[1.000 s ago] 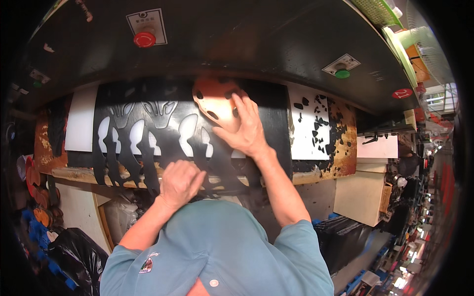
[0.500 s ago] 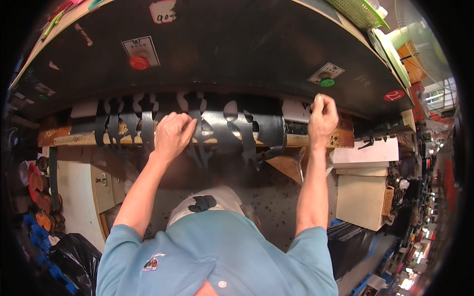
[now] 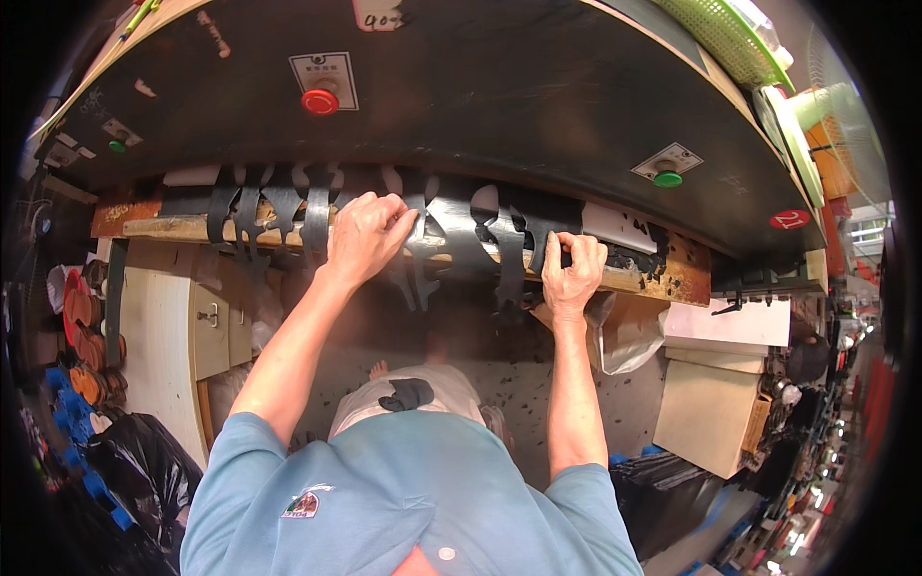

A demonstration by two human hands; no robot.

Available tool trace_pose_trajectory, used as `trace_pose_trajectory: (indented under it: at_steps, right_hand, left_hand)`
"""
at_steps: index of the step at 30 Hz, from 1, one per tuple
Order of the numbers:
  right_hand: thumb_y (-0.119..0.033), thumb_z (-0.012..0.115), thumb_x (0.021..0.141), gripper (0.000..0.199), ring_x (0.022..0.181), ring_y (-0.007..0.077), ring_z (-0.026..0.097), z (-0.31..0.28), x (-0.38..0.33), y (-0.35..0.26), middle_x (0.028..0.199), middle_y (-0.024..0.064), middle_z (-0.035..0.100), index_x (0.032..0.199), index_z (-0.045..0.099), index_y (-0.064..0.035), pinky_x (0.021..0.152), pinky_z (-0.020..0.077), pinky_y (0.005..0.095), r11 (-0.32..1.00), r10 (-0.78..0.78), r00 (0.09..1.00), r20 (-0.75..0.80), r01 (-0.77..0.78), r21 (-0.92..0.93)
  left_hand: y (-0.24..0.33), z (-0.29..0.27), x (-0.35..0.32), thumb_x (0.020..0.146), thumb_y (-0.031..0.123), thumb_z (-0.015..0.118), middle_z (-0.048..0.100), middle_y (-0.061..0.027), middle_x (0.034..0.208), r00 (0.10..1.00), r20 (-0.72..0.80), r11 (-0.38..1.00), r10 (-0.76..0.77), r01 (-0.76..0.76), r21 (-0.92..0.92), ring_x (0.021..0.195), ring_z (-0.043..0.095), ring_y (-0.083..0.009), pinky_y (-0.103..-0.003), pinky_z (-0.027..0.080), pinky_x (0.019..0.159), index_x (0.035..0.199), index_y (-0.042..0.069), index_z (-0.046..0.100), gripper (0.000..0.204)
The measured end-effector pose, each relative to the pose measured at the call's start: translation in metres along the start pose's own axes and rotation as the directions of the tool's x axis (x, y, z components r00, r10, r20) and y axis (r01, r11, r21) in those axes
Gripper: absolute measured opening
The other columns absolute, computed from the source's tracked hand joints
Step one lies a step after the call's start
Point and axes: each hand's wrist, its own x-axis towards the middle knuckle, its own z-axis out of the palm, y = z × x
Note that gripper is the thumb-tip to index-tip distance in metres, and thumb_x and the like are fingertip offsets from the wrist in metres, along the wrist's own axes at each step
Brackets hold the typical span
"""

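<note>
A glossy black sheet (image 3: pixel 461 226) with shaped holes cut through it hangs over the front edge of the workbench, and its lower part falls in ragged strips. My left hand (image 3: pixel 367 235) is closed on the sheet around its middle, thumb and forefinger together beside a narrow strip. Near the sheet's right edge, my right hand (image 3: pixel 573 274) pinches the black material between thumb and fingers. The wooden front rail (image 3: pixel 163 228) runs under the sheet.
A dark machine panel above carries a red push button (image 3: pixel 320 101) and a green push button (image 3: pixel 667 174). Black scraps (image 3: pixel 663 274) lie at the bench's right end. Cardboard boxes (image 3: pixel 711 403) stand to the right, a pale cabinet (image 3: pixel 158 326) to the left.
My right hand has come down and left from beyond the sheet's right end onto its right edge. My left hand stays at the sheet's middle. The view has shifted slightly.
</note>
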Motion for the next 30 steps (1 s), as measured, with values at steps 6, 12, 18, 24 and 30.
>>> trace_pose_trajectory:
  at_steps: [6, 12, 18, 24, 30]
  right_hand:
    - [-0.004, 0.083, 0.09, 0.012, 0.087, 0.0273, 0.061, 0.001, -0.006, 0.008, 0.092, 0.007, 0.068, 0.096, 0.074, -0.0067, 0.08, 0.0502, 0.0399, 0.999, -0.031, 0.999, 0.018, 0.03, 0.042]
    - [-0.005, 0.077, 0.094, 0.007, 0.096, 0.0305, 0.063, -0.014, -0.01, 0.002, 0.098, 0.01, 0.07, 0.101, 0.076, -0.0048, 0.087, 0.0515, 0.0413, 0.993, 0.06, 0.994, 0.088, -0.068, 0.091]
    - [0.001, 0.061, 0.102, 0.024, 0.113, 0.0361, 0.07, -0.022, 0.017, -0.03, 0.115, 0.0163, 0.076, 0.121, 0.075, 0.0036, 0.115, 0.0473, 0.045, 0.97, 0.041, 0.969, 0.244, -0.098, 0.224]
    - [-0.027, 0.06, 0.108, 0.054, 0.152, 0.0451, 0.041, 0.075, 0.091, 0.012, 0.162, 0.0256, 0.046, 0.154, 0.053, 0.0001, 0.13, 0.0292, 0.0546, 0.955, -0.257, 0.734, 0.628, 0.292, 0.05]
    - [-0.043, 0.058, 0.104, 0.053, 0.117, 0.0446, 0.071, 0.093, 0.163, 0.118, 0.113, 0.029, 0.076, 0.108, 0.079, 0.0062, 0.11, 0.0493, 0.0565, 0.854, 0.506, 0.472, 0.722, -0.158, -0.495]
  left_hand:
    - [0.003, 0.004, -0.004, 0.092, 0.011, 0.081, 0.061, -0.0081, 0.07, 0.999, -0.047, 0.999, 0.009, -0.011, -0.031, 0.069, 0.061, -0.0291, -0.044, 0.049, 0.066, 0.081, 0.005, 0.063, 0.021]
    - [0.001, 0.005, -0.01, 0.09, 0.006, 0.079, 0.062, -0.0087, 0.072, 0.999, -0.031, 1.0, 0.012, -0.013, -0.024, 0.07, 0.06, -0.0304, -0.044, 0.047, 0.069, 0.079, 0.005, 0.059, 0.023]
    - [0.002, 0.006, -0.017, 0.09, 0.011, 0.08, 0.059, -0.0096, 0.074, 0.999, 0.039, 0.999, 0.031, -0.03, -0.017, 0.074, 0.06, -0.0312, -0.045, 0.047, 0.071, 0.089, 0.007, 0.062, 0.019]
    - [0.003, -0.003, -0.017, 0.088, 0.004, 0.082, 0.061, -0.0049, 0.076, 0.993, 0.116, 0.997, -0.02, 0.029, -0.078, 0.071, 0.058, -0.0289, -0.043, 0.042, 0.067, 0.089, 0.008, 0.057, 0.026]
    - [0.002, -0.015, -0.021, 0.088, 0.006, 0.083, 0.062, -0.0042, 0.077, 0.967, 0.248, 0.986, -0.052, 0.089, -0.139, 0.072, 0.058, -0.0287, -0.043, 0.041, 0.067, 0.09, 0.009, 0.057, 0.026]
